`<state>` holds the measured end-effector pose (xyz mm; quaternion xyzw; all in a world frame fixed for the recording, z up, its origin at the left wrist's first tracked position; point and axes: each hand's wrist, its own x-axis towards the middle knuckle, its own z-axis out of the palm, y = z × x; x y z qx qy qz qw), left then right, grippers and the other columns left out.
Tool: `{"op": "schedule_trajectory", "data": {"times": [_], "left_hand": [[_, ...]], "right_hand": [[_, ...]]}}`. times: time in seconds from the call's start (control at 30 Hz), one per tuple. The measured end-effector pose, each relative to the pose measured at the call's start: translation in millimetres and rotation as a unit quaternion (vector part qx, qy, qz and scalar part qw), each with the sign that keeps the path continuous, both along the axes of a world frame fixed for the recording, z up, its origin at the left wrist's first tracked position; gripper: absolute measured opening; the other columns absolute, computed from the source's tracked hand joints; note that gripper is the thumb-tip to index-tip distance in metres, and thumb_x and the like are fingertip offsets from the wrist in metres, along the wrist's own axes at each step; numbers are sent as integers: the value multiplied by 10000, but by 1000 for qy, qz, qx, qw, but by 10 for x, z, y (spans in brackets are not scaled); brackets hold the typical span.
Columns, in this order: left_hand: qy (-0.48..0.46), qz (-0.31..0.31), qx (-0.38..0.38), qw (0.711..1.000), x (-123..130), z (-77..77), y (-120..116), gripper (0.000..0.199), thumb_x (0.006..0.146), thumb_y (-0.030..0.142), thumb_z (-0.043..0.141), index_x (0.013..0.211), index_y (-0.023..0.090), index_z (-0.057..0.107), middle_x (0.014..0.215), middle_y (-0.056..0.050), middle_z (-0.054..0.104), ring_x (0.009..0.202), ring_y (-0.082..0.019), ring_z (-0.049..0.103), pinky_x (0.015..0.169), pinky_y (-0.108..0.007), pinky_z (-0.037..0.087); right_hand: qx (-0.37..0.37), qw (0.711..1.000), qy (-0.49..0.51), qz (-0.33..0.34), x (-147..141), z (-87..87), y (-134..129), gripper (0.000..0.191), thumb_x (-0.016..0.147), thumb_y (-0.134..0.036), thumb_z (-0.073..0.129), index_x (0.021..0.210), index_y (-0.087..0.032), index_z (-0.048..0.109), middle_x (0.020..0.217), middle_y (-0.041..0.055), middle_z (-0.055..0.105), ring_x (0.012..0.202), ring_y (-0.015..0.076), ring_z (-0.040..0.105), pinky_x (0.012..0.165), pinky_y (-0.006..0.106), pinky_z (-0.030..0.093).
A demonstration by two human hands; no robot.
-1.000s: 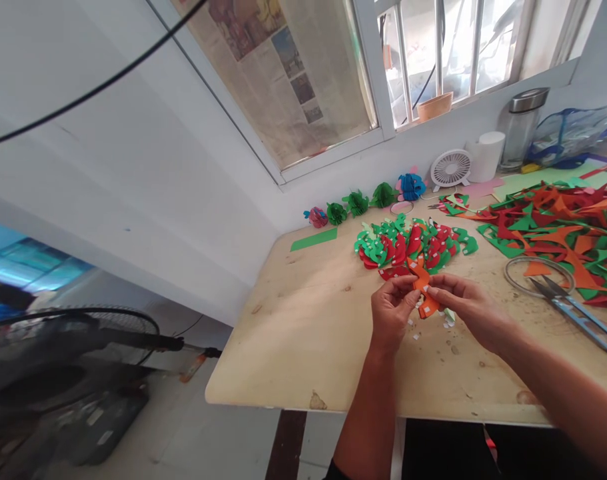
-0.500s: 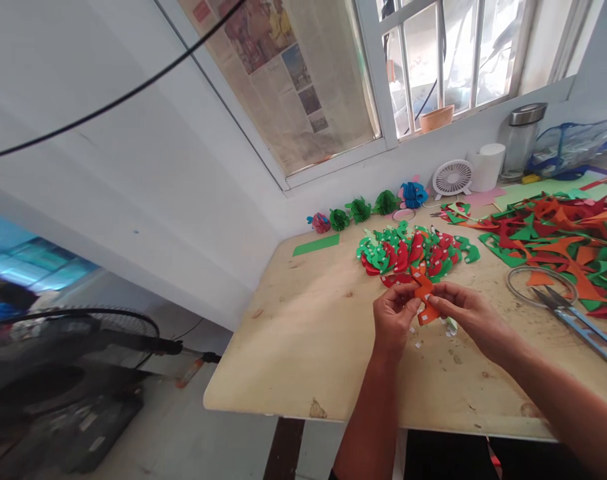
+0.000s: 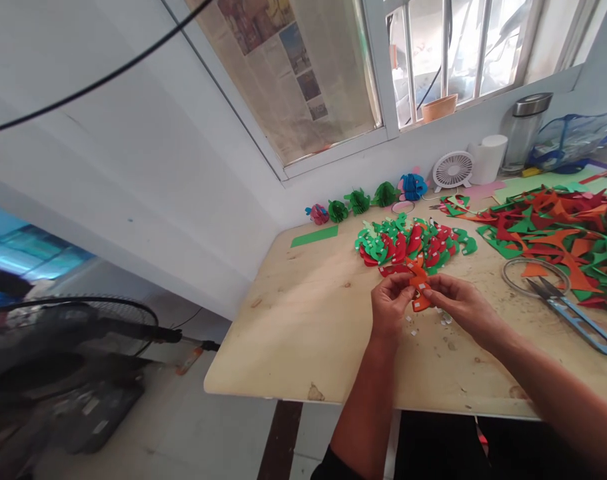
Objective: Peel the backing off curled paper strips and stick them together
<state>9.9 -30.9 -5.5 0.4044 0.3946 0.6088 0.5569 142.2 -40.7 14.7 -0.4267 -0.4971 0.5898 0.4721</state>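
Orange paper, by its look, makes up the small cut piece (image 3: 419, 283) held between the person's two hands just above the table (image 3: 308, 320); take it as the centre of the clock, with twelve pointing away from the body. Nearest, toward five and six o'clock, a few loose white bits (image 3: 414, 333) lie on the wood. The left hand (image 3: 390, 305) comes in from eight o'clock and the right hand (image 3: 460, 303) from four; each has thumb and fingers pinched on the piece, so the hands sit close together with only the orange between them. White squares show on its face.

This seems to be fingertip work. It is best done with a light, steady pinch near the edges, since thin stock probably creases under a hard squeeze, and with the thumbs kept off any square that might be tacky. Working a little higher would likely keep the loose bits from clinging.

Just beyond, around twelve, the pile of red and green cut pieces (image 3: 400, 243) carries similar squares; sleeves and knuckles should stay clear of it. At three o'clock rest the blue-handled snips (image 3: 573, 317), tips inside the outline of a metal ring (image 3: 533, 295). Toward two spreads the scrap heap (image 3: 573, 233). Farther, at eleven, green paper ornaments (image 3: 358, 201) line the wall.
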Motion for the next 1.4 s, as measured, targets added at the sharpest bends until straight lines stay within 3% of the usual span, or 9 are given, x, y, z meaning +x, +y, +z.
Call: {"op": "schedule_trajectory", "data": {"times": [0.17, 0.3, 0.47, 0.77, 1.1, 1.4], "left_hand": [[-51, -2, -21, 998, 0, -27, 15, 225, 582, 227, 742, 779, 145, 672, 720, -28, 672, 644, -123, 606, 660, -260, 472], [-48, -9, -11, 999, 6, -24, 13, 236, 591, 225, 738, 803, 145, 670, 736, -28, 665, 664, -124, 608, 676, -263, 477], [-14, -30, 17, 999, 6, 21, -8, 321, 644, 284, 722, 931, 163, 643, 791, -35, 648, 743, -138, 605, 682, -259, 483], [87, -100, 48, 990, 10, -13, -39, 307, 650, 323, 739, 865, 161, 592, 735, -9, 614, 654, -97, 552, 601, -214, 433], [37, -106, 37, 993, 22, 70, -72, 269, 640, 299, 757, 833, 154, 638, 695, -1, 623, 608, -83, 545, 591, -218, 446], [73, -63, 53, 994, 32, 54, -82, 256, 659, 307, 744, 845, 150, 666, 744, -24, 649, 635, -99, 560, 596, -217, 451]], "right_hand": [[2, 1000, -2, 14, -1, -36, 9, 464, 561, -585, 743, 782, -190, 640, 723, 52, 702, 685, 194, 650, 644, 297, 501], [-11, 999, 25, 16, 0, -73, 22, 417, 582, -539, 757, 778, -191, 636, 704, 35, 694, 664, 169, 642, 619, 266, 476], [-25, 998, 31, -41, 22, -69, 42, 374, 562, -469, 791, 762, -190, 641, 665, 18, 675, 596, 139, 591, 547, 241, 424], [-18, 995, 32, -90, 44, -19, 38, 378, 571, -495, 772, 771, -206, 632, 668, 5, 649, 617, 148, 559, 580, 267, 431], [-21, 994, 77, -77, 81, -79, 61, 316, 610, -408, 778, 810, -195, 657, 719, 4, 621, 602, 113, 503, 561, 241, 403], [-35, 994, 91, -39, 82, -38, 33, 252, 662, -393, 745, 785, -189, 662, 741, 9, 603, 601, 108, 476, 559, 235, 394]]}}
